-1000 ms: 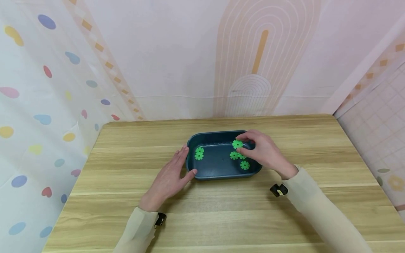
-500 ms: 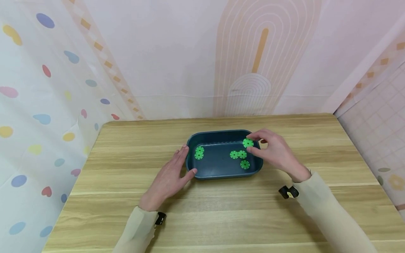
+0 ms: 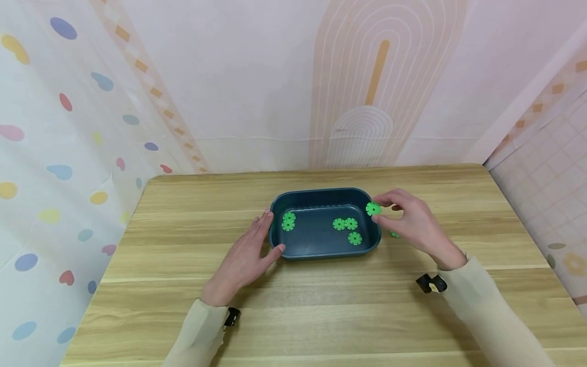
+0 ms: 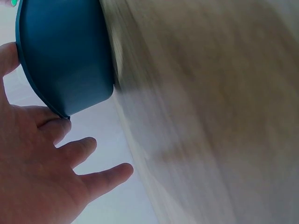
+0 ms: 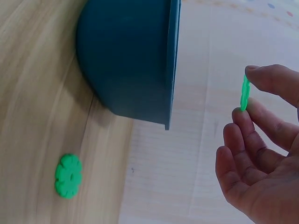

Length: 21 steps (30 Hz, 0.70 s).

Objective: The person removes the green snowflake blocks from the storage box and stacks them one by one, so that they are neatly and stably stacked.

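Note:
A dark blue-green oblong tub (image 3: 316, 250) stands on the table. My left hand (image 3: 243, 257) rests at its left end, fingers spread and fairly straight, the fingertips and thumb touching the rim. Between thumb and fingers, my right hand (image 3: 410, 221) pinches a green notched disc (image 3: 373, 209), like a snowflake building piece, over the tub's right rim. In the right wrist view that same disc (image 5: 245, 92) appears edge-on, above rim height. Inside the tub lie several more green discs (image 3: 355, 238), some at the left end and others toward the right.
Another green disc (image 5: 68, 176) lies on the wooden table (image 3: 321, 316) just right of the tub, mostly hidden under my right hand in the head view. A patterned cloth (image 3: 257, 92) hangs behind the table's far edge.
My right hand has moved right, carrying the pinched disc from over the tub's inside to its right rim. The disc on the table has come partly into sight. My left hand stays put.

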Motion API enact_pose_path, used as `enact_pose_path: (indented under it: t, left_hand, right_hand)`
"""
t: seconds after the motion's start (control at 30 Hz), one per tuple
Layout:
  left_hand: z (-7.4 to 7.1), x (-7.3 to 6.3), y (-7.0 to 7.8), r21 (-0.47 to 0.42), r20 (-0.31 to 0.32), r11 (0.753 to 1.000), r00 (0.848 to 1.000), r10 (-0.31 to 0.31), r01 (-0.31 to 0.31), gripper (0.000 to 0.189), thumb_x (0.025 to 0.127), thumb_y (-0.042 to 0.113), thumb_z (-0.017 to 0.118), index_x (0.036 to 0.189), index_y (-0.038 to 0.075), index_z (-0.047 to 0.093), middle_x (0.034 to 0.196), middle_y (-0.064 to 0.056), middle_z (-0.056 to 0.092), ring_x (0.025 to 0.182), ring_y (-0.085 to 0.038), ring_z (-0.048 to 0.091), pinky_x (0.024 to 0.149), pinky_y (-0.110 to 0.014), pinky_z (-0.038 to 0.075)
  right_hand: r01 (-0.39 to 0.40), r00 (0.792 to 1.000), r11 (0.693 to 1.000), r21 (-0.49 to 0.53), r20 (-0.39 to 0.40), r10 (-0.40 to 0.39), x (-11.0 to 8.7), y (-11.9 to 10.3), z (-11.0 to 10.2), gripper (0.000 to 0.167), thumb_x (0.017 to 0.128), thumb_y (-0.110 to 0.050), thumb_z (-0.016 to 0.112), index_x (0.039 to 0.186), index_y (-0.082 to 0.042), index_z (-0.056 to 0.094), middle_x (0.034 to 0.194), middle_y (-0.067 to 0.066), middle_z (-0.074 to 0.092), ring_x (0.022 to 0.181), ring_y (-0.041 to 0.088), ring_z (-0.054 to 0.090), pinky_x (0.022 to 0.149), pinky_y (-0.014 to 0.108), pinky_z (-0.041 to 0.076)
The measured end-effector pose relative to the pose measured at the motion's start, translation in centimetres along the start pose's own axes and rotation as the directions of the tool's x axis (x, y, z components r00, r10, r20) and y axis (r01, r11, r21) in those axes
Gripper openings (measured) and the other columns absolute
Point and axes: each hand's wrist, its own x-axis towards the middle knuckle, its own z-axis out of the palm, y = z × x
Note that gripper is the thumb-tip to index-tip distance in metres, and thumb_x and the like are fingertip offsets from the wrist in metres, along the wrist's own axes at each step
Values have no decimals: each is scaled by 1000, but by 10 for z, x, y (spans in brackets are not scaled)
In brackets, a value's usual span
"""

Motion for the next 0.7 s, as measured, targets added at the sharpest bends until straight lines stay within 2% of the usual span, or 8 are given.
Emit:
enact_pose_path:
  t: [0.33, 0.6, 0.7]
  left_hand:
    - [0, 0, 0, -3, 1, 1000, 1000, -3, 3, 87, 102, 56, 54, 166, 7, 20, 171, -10, 21, 155, -37, 24, 119, -59, 32]
    - [0, 1, -1, -4, 2, 1000, 1000, -2, 2, 87, 102, 55, 54, 166, 7, 20, 171, -10, 21, 155, -36, 24, 119, -58, 32]
    - [0, 0, 0, -9, 5, 1000, 1000, -6, 6, 87, 103, 56, 54, 166, 7, 20, 171, -10, 21, 156, -35, 23, 119, -58, 31]
  right_hand:
    - [-34, 999, 999, -31, -9, 33, -7, 9, -5, 34, 90, -10, 80, 122, -2, 72, 116, 10, 69, 106, 29, 62, 94, 50, 53]
    - [-53, 998, 998, -39, -33, 52, -14, 15, -9, 33, 90, -13, 82, 120, -4, 74, 113, 7, 70, 105, 29, 62, 90, 24, 49]
    - [-59, 998, 998, -32, -32, 58, -17, 18, -10, 32, 91, -14, 81, 121, -4, 74, 115, 7, 70, 106, 30, 63, 89, 20, 47]
